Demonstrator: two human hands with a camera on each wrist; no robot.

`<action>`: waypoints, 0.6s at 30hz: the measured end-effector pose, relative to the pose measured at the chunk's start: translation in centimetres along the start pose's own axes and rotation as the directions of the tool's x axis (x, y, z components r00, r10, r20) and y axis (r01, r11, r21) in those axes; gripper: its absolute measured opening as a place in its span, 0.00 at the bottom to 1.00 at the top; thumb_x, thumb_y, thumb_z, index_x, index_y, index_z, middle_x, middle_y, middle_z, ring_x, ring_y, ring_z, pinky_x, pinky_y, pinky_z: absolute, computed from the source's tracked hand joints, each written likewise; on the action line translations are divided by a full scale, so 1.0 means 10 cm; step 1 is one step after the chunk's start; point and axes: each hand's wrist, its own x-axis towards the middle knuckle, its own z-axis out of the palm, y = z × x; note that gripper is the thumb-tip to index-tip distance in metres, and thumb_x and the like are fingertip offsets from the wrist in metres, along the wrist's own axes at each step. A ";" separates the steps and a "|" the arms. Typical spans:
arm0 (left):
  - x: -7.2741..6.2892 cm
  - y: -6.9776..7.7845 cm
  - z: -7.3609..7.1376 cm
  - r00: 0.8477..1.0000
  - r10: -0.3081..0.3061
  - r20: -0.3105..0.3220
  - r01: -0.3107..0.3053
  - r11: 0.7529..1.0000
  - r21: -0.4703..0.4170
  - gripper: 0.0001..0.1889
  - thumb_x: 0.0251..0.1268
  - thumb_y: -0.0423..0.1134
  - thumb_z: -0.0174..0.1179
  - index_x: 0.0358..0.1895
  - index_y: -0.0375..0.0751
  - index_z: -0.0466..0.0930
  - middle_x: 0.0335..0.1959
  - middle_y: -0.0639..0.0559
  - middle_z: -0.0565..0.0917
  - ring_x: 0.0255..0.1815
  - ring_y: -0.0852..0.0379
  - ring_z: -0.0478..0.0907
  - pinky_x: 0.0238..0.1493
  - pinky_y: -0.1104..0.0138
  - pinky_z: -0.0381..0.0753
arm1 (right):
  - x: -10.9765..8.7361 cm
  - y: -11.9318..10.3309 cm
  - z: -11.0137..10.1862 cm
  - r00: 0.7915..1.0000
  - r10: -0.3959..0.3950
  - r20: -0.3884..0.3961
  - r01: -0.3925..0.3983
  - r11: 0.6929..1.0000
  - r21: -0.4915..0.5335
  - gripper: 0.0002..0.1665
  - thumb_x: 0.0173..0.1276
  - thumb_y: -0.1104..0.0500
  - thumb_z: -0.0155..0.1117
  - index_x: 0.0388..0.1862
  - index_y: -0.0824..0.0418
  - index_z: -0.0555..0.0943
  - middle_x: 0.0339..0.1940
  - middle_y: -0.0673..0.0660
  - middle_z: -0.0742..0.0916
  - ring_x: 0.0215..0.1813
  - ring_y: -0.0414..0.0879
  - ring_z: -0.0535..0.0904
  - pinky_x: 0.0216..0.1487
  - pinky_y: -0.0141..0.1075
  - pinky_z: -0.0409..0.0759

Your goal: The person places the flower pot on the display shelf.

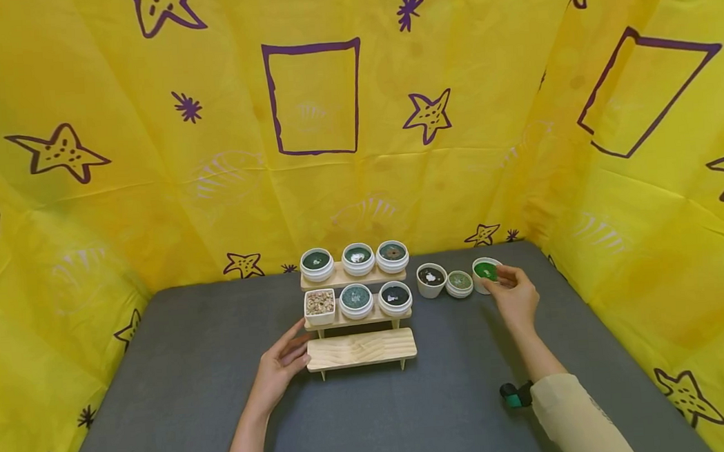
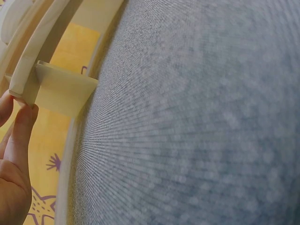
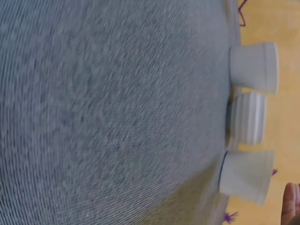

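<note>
A tiered wooden stand (image 1: 362, 349) holds small white pots on its two upper steps; the lowest step is bare. My left hand (image 1: 279, 366) is at the stand's left end. In the left wrist view, thumb and fingers (image 2: 21, 126) pinch the end of a wooden board (image 2: 29, 75). Over at the right, my right hand (image 1: 516, 298) is beside a white cup with green filling (image 1: 485, 269), overlapping its right side. In the right wrist view, fingertips (image 3: 289, 201) show a little apart from the nearest cup (image 3: 246, 176), just beyond its rim.
Left of the green-filled cup stand a low ribbed pot (image 1: 459, 284) and a cup with dark filling (image 1: 431, 279). A square pot of pebbles (image 1: 320, 306) sits on the stand's middle step. Yellow patterned cloth (image 1: 317, 208) hangs around the grey table (image 1: 207, 346).
</note>
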 end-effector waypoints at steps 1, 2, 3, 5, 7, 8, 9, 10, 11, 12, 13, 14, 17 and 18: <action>0.00 0.00 0.00 1.000 0.000 0.001 0.000 1.000 0.000 0.35 0.62 0.24 0.62 0.74 0.41 0.64 0.65 0.27 0.75 0.62 0.47 0.78 0.50 0.77 0.80 | 0.01 0.02 0.00 1.000 0.003 -0.008 -0.003 1.000 -0.003 0.27 0.56 0.58 0.77 0.54 0.63 0.82 0.51 0.64 0.87 0.43 0.37 0.81 0.35 0.10 0.70; 0.00 0.00 0.00 1.000 0.000 0.001 0.000 1.000 0.000 0.35 0.62 0.24 0.62 0.74 0.41 0.64 0.65 0.27 0.75 0.62 0.45 0.78 0.50 0.77 0.80 | 0.02 0.04 0.00 1.000 0.002 -0.014 -0.002 1.000 -0.003 0.27 0.56 0.58 0.77 0.55 0.64 0.81 0.52 0.65 0.86 0.45 0.43 0.82 0.35 0.09 0.69; 0.00 0.01 0.00 1.000 0.000 0.000 0.000 1.000 0.002 0.35 0.62 0.25 0.62 0.74 0.41 0.64 0.65 0.27 0.75 0.63 0.43 0.78 0.50 0.77 0.80 | 0.04 0.06 0.00 1.000 0.000 -0.018 0.000 1.000 -0.003 0.28 0.56 0.59 0.77 0.56 0.64 0.80 0.52 0.65 0.86 0.48 0.48 0.82 0.35 0.09 0.68; 0.00 0.01 0.00 1.000 0.001 0.000 -0.001 1.000 0.005 0.35 0.62 0.25 0.62 0.74 0.41 0.64 0.65 0.27 0.75 0.63 0.39 0.77 0.50 0.78 0.80 | 0.06 0.11 0.00 1.000 -0.003 -0.022 0.003 1.000 -0.008 0.30 0.56 0.59 0.77 0.57 0.66 0.79 0.53 0.67 0.84 0.52 0.56 0.81 0.36 0.08 0.66; 0.00 0.01 0.01 1.000 0.002 0.000 -0.002 1.000 0.007 0.35 0.62 0.26 0.62 0.74 0.41 0.64 0.65 0.27 0.75 0.63 0.38 0.77 0.50 0.78 0.80 | 0.08 0.14 0.00 1.000 -0.002 -0.022 0.001 1.000 -0.026 0.31 0.56 0.59 0.77 0.58 0.66 0.78 0.53 0.67 0.83 0.54 0.59 0.80 0.38 0.10 0.66; 0.00 0.01 0.01 1.000 0.003 0.000 -0.003 1.000 0.009 0.35 0.62 0.26 0.62 0.74 0.41 0.64 0.65 0.27 0.75 0.63 0.39 0.77 0.50 0.78 0.80 | 0.08 0.15 0.00 1.000 -0.001 -0.020 0.000 0.999 -0.038 0.31 0.56 0.59 0.77 0.58 0.66 0.78 0.53 0.67 0.83 0.55 0.59 0.80 0.40 0.13 0.68; 0.00 0.01 0.01 1.000 0.004 0.000 -0.004 1.000 0.012 0.35 0.62 0.26 0.63 0.74 0.41 0.64 0.65 0.27 0.75 0.62 0.42 0.78 0.50 0.78 0.80 | 0.09 0.16 0.00 1.000 0.006 -0.017 -0.007 0.999 -0.051 0.32 0.56 0.58 0.77 0.59 0.67 0.77 0.53 0.67 0.83 0.56 0.59 0.79 0.43 0.17 0.70; 0.00 0.00 0.01 1.000 0.007 0.000 -0.007 1.000 0.012 0.35 0.62 0.26 0.63 0.74 0.41 0.64 0.64 0.27 0.75 0.61 0.46 0.79 0.50 0.78 0.80 | 0.11 0.16 0.00 1.000 0.011 -0.011 -0.012 0.998 -0.067 0.33 0.56 0.58 0.77 0.59 0.67 0.77 0.54 0.68 0.82 0.56 0.60 0.79 0.47 0.22 0.73; 0.00 0.00 0.01 1.000 0.006 0.000 -0.006 1.000 0.012 0.35 0.62 0.26 0.63 0.74 0.41 0.64 0.64 0.27 0.75 0.60 0.51 0.80 0.50 0.78 0.80 | 0.12 0.17 0.00 1.000 0.019 -0.002 -0.019 0.997 -0.081 0.34 0.56 0.58 0.77 0.60 0.68 0.76 0.55 0.68 0.82 0.57 0.60 0.78 0.50 0.29 0.75; 0.00 0.00 0.01 1.000 0.006 0.000 -0.006 1.000 0.010 0.35 0.62 0.26 0.63 0.74 0.40 0.64 0.65 0.27 0.75 0.59 0.57 0.81 0.50 0.78 0.80 | 0.13 0.17 0.00 0.999 0.032 0.012 -0.030 0.995 -0.090 0.36 0.57 0.57 0.77 0.62 0.68 0.75 0.56 0.69 0.81 0.58 0.61 0.78 0.54 0.36 0.76; 0.01 0.00 0.00 1.000 0.006 -0.001 -0.006 1.000 0.007 0.35 0.62 0.26 0.63 0.74 0.40 0.64 0.65 0.27 0.75 0.58 0.62 0.81 0.50 0.79 0.80 | 0.14 0.17 -0.01 0.999 0.048 0.027 -0.045 0.994 -0.097 0.38 0.57 0.57 0.76 0.63 0.68 0.73 0.58 0.70 0.81 0.60 0.62 0.77 0.58 0.43 0.76; 0.01 -0.01 0.00 1.000 0.004 0.000 -0.004 1.000 0.004 0.35 0.62 0.26 0.63 0.74 0.40 0.64 0.65 0.27 0.75 0.56 0.67 0.80 0.50 0.79 0.80 | 0.16 0.17 -0.01 0.997 0.064 0.045 -0.059 0.993 -0.102 0.40 0.57 0.56 0.76 0.65 0.69 0.72 0.61 0.71 0.80 0.62 0.63 0.76 0.61 0.48 0.75; 0.01 -0.01 0.00 1.000 0.003 -0.002 -0.003 1.000 -0.005 0.35 0.62 0.26 0.63 0.74 0.40 0.64 0.65 0.26 0.75 0.53 0.76 0.78 0.50 0.79 0.80 | 0.20 0.18 -0.01 0.987 0.132 0.096 -0.119 0.985 -0.129 0.46 0.58 0.53 0.75 0.71 0.69 0.66 0.67 0.72 0.76 0.66 0.64 0.73 0.68 0.54 0.71; 0.01 -0.02 0.00 1.000 0.003 0.000 -0.003 1.000 -0.007 0.35 0.62 0.26 0.63 0.74 0.40 0.64 0.65 0.26 0.75 0.53 0.77 0.78 0.50 0.79 0.80 | 0.22 0.19 -0.01 0.982 0.155 0.110 -0.140 0.981 -0.137 0.48 0.58 0.52 0.75 0.72 0.68 0.64 0.69 0.72 0.75 0.67 0.64 0.72 0.69 0.54 0.70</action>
